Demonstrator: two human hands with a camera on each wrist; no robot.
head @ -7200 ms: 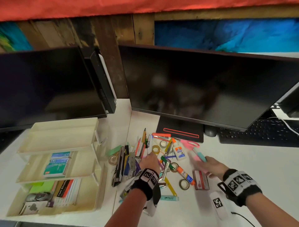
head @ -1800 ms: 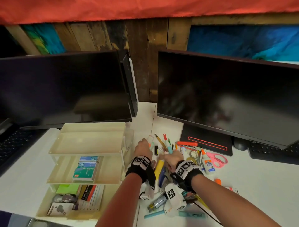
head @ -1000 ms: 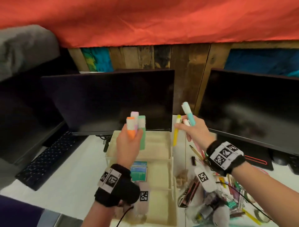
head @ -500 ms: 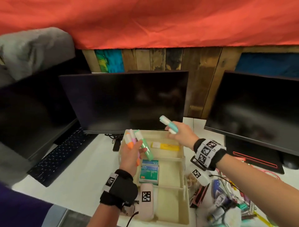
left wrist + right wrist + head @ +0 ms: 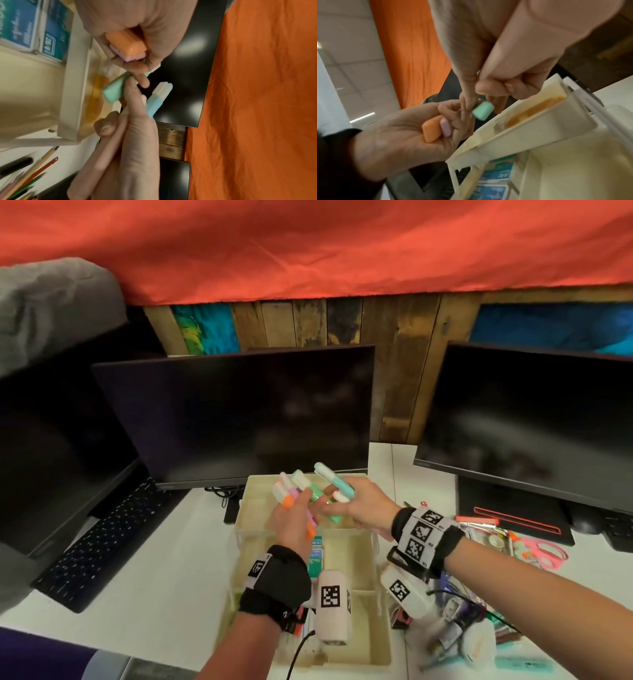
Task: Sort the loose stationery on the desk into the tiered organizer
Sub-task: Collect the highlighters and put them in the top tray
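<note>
Both hands meet above the top tier of the cream tiered organizer. My left hand grips an orange highlighter and a pink highlighter, and its fingertips still touch a green highlighter. My right hand pinches the green highlighter between thumb and forefinger, and its other fingers hold a blue highlighter. A yellow highlighter lies in the top tier, hidden under the hands in the head view.
Teal staple boxes sit in the middle tier. A heap of loose stationery with pink scissors lies right of the organizer. Two dark monitors stand behind it. A black keyboard is at the left.
The yellow highlighter left my right hand and now lies in the top tier. My right hand then moved left to my left hand and took hold of the green highlighter.
</note>
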